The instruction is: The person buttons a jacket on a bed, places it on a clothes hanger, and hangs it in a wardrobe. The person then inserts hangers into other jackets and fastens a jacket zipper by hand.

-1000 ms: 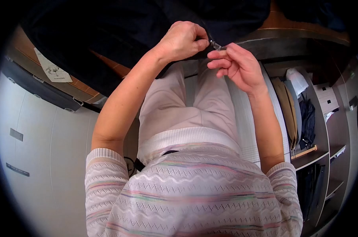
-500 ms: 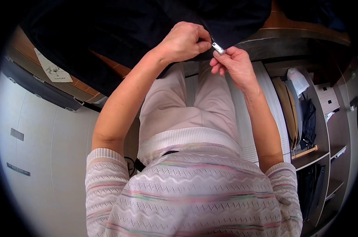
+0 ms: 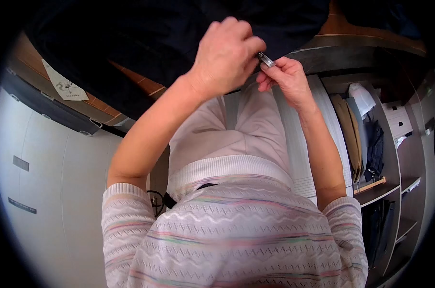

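A small shiny silver metal piece (image 3: 266,60) sits between my two hands, over dark cloth (image 3: 164,36). My right hand (image 3: 293,80) pinches its lower end between thumb and fingers. My left hand (image 3: 229,57) is closed at the upper end, the back of the hand turned towards me, and slightly blurred. Its fingertips are mostly hidden, so what they grip cannot be made out. The dark cloth spreads beyond both hands.
On the left, a printed paper card (image 3: 66,85) lies by a dark case edge (image 3: 49,108). On the right stands an open wardrobe (image 3: 394,144) with hanging clothes (image 3: 349,134), a white bag (image 3: 361,100) and a wooden hanger (image 3: 370,185).
My left hand has rolled over and shifted nearer me, now covering the black cord it pinched before. The metal piece has turned slightly. My right hand has barely moved.
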{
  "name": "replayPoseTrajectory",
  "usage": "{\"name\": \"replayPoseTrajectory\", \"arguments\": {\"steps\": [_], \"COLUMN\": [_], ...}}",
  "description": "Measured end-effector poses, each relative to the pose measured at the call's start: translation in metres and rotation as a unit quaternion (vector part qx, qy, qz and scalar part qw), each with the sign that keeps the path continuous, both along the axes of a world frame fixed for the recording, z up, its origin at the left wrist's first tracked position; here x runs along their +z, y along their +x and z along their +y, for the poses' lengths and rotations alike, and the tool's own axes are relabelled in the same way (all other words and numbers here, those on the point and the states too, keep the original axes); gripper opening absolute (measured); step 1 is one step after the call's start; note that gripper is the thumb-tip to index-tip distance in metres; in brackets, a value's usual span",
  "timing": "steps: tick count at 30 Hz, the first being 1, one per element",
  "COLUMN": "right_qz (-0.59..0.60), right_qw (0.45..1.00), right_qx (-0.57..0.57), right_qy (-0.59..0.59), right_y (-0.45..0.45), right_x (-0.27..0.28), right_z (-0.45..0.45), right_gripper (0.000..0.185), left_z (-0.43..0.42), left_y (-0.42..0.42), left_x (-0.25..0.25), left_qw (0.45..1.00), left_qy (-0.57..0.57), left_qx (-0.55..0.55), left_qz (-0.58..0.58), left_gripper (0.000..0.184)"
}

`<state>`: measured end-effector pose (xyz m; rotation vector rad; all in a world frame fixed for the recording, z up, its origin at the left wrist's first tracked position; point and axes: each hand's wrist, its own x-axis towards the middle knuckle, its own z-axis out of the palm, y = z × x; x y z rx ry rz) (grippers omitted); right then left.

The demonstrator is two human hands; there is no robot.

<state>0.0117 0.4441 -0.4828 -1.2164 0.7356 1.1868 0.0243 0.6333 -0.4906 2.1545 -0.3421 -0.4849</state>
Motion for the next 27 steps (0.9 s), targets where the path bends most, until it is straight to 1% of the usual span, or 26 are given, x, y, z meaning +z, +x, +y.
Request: {"name": "replayPoseTrajectory", "arguments": {"steps": [2,6,9,12,16,19,21,27], "right_qz": [-0.017,-0.022,-0.025,-0.021,-0.025,-0.021,-0.021,-0.057], "right_qw": [1.0,1.0,1.0,1.0,1.0,1.0,1.0,0.99], "right_qx": [0.009,0.002,0.001,0.0,0.005,0.016,0.01,0.056], "right_qy": [-0.009,-0.004,0.009,0.005,0.001,-0.012,-0.021,-0.113], "right_y": [-0.003,-0.005,-0.004,-0.005,-0.007,-0.006,-0.007,-0.009], "right_x": [-0.001,0.001,0.003,0.005,0.005,0.007,0.004,0.003], "right_z": [0.0,0.001,-0.001,-0.001,0.003,0.007,0.009,0.017], "right_gripper": [0.017,0.018,0.019,0.019,0.02,0.021,0.024,0.025], "left_z": [-0.005,-0.004,0.002,0.004,0.001,-0.001,-0.003,-0.011], "left_y": [-0.006,-0.011,-0.011,-0.011,-0.009,-0.002,-0.003,-0.007], "left_x": [0.012,-0.001,-0.004,-0.002,-0.004,-0.003,-0.004,-0.001], "left_qw": [0.999,0.995,0.977,0.962,0.921,0.953,0.963,0.99], "left_qy": [-0.007,-0.065,-0.142,-0.152,-0.169,-0.091,-0.063,0.012], "left_qx": [-0.02,-0.004,0.036,0.101,0.161,0.099,0.096,0.069], "left_qz": [0.031,0.069,0.155,0.205,0.312,0.272,0.245,0.123], "left_gripper": [0.028,0.025,0.02,0.013,0.01,0.01,0.01,0.009]}}
